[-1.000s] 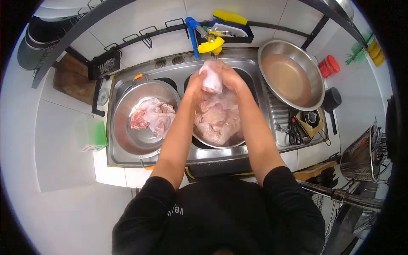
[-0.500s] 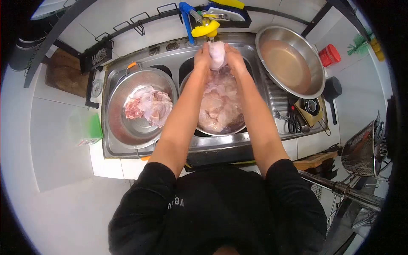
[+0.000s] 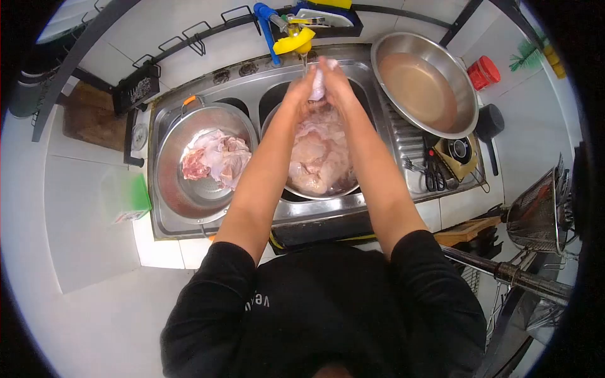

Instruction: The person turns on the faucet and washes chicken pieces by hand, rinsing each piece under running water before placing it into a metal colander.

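Note:
Between my two hands, under the running yellow-and-blue tap (image 3: 295, 41), is a pale raw chicken piece (image 3: 317, 87). My left hand (image 3: 301, 89) presses on its left side and my right hand (image 3: 334, 82) grips its right side; the fingers partly hide it. Directly below sits a metal bowl (image 3: 315, 196) of water in the sink, with several raw chicken pieces (image 3: 320, 154) in it. To the left, a metal pot (image 3: 169, 183) with orange handles holds more raw chicken (image 3: 217, 157).
A large metal basin (image 3: 467, 101) of cloudy water stands on the right drainboard. Near it are scissors (image 3: 433, 173), a black-handled pan (image 3: 488, 123) and a red container (image 3: 484, 73). A wire strainer (image 3: 535, 217) hangs at far right. A wooden board (image 3: 94, 116) leans at left.
My hands have turned the chicken piece so that less of its surface shows, and they now press it from both sides. The view has shifted slightly.

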`<state>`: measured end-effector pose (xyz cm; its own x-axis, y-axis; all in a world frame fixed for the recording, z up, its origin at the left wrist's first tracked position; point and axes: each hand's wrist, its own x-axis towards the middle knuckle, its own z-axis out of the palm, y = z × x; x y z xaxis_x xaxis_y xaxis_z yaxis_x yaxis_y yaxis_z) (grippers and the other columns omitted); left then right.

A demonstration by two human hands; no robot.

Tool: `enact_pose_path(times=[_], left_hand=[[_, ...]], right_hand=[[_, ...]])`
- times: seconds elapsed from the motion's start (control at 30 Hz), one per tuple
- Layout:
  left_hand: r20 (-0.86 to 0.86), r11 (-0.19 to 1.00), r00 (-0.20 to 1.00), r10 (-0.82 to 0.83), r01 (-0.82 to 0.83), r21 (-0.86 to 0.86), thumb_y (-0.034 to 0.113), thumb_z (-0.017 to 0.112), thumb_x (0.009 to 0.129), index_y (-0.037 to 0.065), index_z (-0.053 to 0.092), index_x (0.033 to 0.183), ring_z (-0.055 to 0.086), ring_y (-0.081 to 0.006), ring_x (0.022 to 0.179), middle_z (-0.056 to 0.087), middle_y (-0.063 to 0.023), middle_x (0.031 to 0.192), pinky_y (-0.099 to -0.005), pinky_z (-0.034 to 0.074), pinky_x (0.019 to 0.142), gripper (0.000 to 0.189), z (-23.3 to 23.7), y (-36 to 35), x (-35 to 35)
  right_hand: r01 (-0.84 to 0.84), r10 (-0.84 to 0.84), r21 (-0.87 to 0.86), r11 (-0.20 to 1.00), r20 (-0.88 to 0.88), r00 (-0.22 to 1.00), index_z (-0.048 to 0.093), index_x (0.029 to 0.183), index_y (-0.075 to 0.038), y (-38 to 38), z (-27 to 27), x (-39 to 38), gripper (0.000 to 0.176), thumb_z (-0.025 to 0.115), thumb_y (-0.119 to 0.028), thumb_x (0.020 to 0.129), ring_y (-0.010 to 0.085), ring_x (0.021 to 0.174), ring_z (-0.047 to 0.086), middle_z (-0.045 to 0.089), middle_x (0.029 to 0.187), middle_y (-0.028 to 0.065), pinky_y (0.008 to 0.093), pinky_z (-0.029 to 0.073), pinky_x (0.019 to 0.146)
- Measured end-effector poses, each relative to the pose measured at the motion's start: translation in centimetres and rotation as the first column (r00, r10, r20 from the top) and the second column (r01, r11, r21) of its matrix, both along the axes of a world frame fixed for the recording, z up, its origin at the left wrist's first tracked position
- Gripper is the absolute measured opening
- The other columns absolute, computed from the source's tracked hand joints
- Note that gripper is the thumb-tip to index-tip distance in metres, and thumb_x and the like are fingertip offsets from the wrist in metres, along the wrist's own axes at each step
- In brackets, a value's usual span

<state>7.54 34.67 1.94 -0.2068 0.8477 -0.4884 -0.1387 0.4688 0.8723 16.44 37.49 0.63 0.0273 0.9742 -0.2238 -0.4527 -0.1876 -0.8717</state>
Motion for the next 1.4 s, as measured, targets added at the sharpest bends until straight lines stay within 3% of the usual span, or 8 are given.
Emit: enact_pose_path(times=[0.1, 0.3, 0.4, 0.83, 0.9, 0.97, 1.2, 1.4], left_hand=[[0.110, 0.988, 0.992, 0.060, -0.075, 0.135, 0.032, 0.057, 0.087, -0.002, 0.057, 0.104, 0.062, -0.0220, 0.078, 0.064, -0.0101, 0.084, -0.0356, 0.046, 0.064, 0.038, -5.8, 3.7, -2.1], [-0.573, 0.835, 0.794, 0.204, 0.165, 0.526, 0.027, 0.058, 0.087, -0.001, 0.063, 0.094, 0.059, -0.0144, 0.075, 0.064, -0.0083, 0.083, -0.0307, 0.046, 0.062, 0.029, -1.1, 0.1, -1.1], [-0.058, 0.839, 0.998, -0.012, 0.041, 0.543, 0.025, 0.057, 0.089, 0.000, 0.062, 0.099, 0.058, -0.0125, 0.075, 0.064, -0.0071, 0.086, -0.0276, 0.046, 0.067, 0.028, -2.5, -0.8, -1.4], [0.083, 0.875, 0.953, 0.292, -0.302, 0.380, 0.026, 0.061, 0.085, 0.000, 0.051, 0.114, 0.062, -0.0214, 0.081, 0.063, -0.0139, 0.095, -0.0321, 0.052, 0.067, 0.041, -2.7, -8.1, -20.5], [-0.191, 0.893, 0.899, 0.394, -0.326, 0.309, 0.030, 0.059, 0.085, -0.002, 0.045, 0.121, 0.060, -0.0305, 0.091, 0.059, -0.0198, 0.105, -0.0402, 0.049, 0.080, 0.051, -2.4, -10.2, -20.5], [-0.914, 0.947, 0.349, 0.207, -0.306, 0.098, 0.034, 0.058, 0.084, -0.004, 0.035, 0.129, 0.046, -0.0421, 0.113, 0.045, -0.0290, 0.123, -0.0479, 0.035, 0.097, 0.063, -5.4, -10.6, -20.9], [-0.893, 0.766, 0.435, 0.116, 0.533, 0.360, 0.038, 0.065, 0.076, 0.008, 0.035, 0.135, 0.020, -0.0458, 0.130, 0.019, -0.0288, 0.141, -0.0449, 0.023, 0.106, 0.073, -10.5, -11.7, -6.8], [-0.943, 0.776, 0.242, -0.228, 0.630, -0.026, 0.038, 0.065, 0.075, 0.020, 0.037, 0.135, 0.025, -0.0453, 0.128, 0.020, -0.0271, 0.142, -0.0485, 0.025, 0.105, 0.069, -10.9, -11.9, -2.3]], right_hand=[[-0.075, 0.017, 0.288, 0.955, 0.198, 0.980, 0.057, 0.105, 0.002, -1.3, -0.6, -0.5, 0.036, 0.058, -0.029, 0.087, 0.0204, 0.085, 0.058, 0.061, 0.094, 0.0126, 0.0319, 0.047, 0.072], [-0.075, 0.089, -0.048, 0.996, 0.537, 0.839, 0.052, 0.114, 0.008, 1.3, -3.5, 1.2, 0.060, 0.042, -0.046, 0.090, 0.0282, 0.094, 0.058, 0.061, 0.106, 0.0183, 0.0389, 0.045, 0.080], [-0.041, 0.164, -0.332, 0.942, 0.350, 0.922, 0.060, 0.104, 0.005, 2.7, -6.0, 2.3, 0.058, 0.043, -0.048, 0.090, 0.0298, 0.093, 0.059, 0.065, 0.095, 0.0164, 0.0383, 0.046, 0.078], [-0.269, 0.281, -0.169, 0.948, 0.841, 0.463, 0.047, 0.124, 0.002, -2.8, -23.5, 10.0, 0.075, 0.068, -0.047, 0.072, 0.0255, 0.118, 0.046, 0.048, 0.126, 0.0201, 0.0330, 0.036, 0.098], [-0.290, 0.352, -0.223, 0.930, 0.765, 0.539, 0.041, 0.128, 0.004, -4.2, -22.5, 10.5, 0.085, 0.070, -0.050, 0.069, 0.0250, 0.122, 0.042, 0.043, 0.132, 0.0200, 0.0324, 0.033, 0.101], [-0.307, 0.559, -0.472, 0.826, 0.619, 0.551, 0.036, 0.131, 0.005, -5.9, -16.2, 9.8, 0.093, 0.073, -0.051, 0.066, 0.0257, 0.121, 0.043, 0.044, 0.131, 0.0198, 0.0327, 0.034, 0.101], [-0.431, 0.576, -0.390, 0.814, 0.443, 0.687, 0.041, 0.128, 0.004, -6.2, -12.7, 10.6, 0.090, 0.079, -0.043, 0.061, 0.0252, 0.113, 0.050, 0.049, 0.125, 0.0192, 0.0328, 0.039, 0.095], [-0.497, 0.339, -0.187, 0.848, 0.911, 0.235, 0.042, 0.124, 0.000, -9.2, -9.4, 9.1, 0.081, 0.078, -0.028, 0.058, 0.0322, 0.101, 0.057, 0.057, 0.111, 0.0227, 0.0360, 0.045, 0.087]])
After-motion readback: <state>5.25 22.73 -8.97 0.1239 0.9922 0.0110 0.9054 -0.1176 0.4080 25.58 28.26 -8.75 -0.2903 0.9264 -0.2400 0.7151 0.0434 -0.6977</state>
